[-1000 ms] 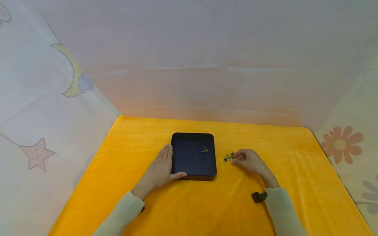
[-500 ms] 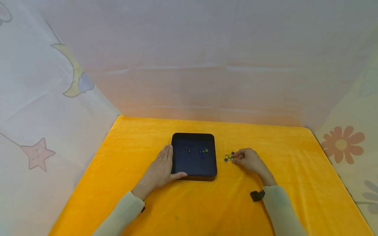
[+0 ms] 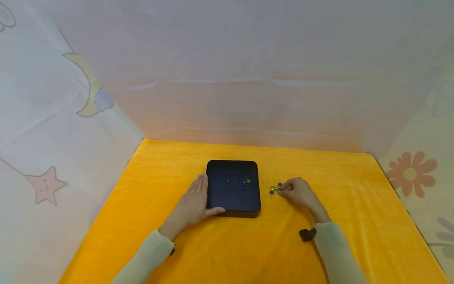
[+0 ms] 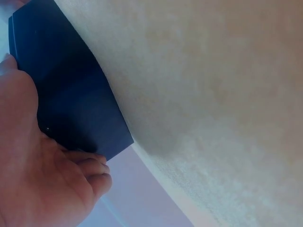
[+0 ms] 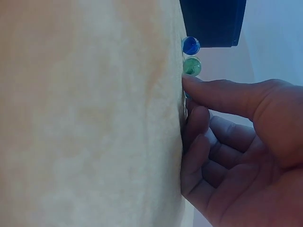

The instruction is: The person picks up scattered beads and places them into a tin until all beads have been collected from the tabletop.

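The black tray (image 3: 232,202) holds blue and yellow marbles (image 3: 243,188), clustered right of its middle, one apart. The left hand (image 3: 191,203) lies straight-fingered along its left side; the right hand (image 3: 300,193) pinches a marble (image 5: 188,96) from a group on the desk (image 3: 269,248) beside the tray.

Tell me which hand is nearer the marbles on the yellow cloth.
The right hand, at the right edge of the marbles. The left hand is farther, against the left side of the black tray, which lies between.
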A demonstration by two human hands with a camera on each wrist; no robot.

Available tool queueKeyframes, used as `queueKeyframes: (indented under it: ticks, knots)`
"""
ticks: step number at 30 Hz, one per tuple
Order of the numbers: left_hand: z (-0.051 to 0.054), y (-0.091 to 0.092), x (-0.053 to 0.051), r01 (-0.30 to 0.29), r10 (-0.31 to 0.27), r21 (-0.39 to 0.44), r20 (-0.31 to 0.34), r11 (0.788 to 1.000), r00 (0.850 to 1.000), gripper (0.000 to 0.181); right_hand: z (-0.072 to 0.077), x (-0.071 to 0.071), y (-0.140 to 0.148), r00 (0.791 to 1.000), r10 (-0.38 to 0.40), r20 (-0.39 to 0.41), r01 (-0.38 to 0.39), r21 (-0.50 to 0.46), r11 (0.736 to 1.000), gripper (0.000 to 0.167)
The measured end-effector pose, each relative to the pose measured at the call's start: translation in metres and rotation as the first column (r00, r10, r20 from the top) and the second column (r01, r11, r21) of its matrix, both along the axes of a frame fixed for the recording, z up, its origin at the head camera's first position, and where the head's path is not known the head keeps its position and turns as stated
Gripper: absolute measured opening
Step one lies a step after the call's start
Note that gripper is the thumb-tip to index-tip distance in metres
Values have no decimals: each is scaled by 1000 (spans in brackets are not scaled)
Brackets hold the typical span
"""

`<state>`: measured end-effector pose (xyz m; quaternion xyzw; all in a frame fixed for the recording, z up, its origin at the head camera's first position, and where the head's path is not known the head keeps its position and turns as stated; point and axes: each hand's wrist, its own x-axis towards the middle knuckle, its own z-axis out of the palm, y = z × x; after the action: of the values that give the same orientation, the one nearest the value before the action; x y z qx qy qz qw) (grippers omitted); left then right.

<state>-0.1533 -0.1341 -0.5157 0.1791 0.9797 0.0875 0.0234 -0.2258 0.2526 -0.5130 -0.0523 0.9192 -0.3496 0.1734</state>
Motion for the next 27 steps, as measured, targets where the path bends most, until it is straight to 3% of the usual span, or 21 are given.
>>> queueKeyframes:
  ticks: [19, 27]
  knots:
    - [0, 0, 0, -9, 9, -17, -4, 1000, 1000, 124, 4, 1, 0, 1000, 20, 4, -20, -15, 1000, 21]
    - [0, 1, 0, 0, 0, -30, -18, 1000, 1000, 123, 18, 6, -2, 1000, 23, -7, -23, -31, 999, 23]
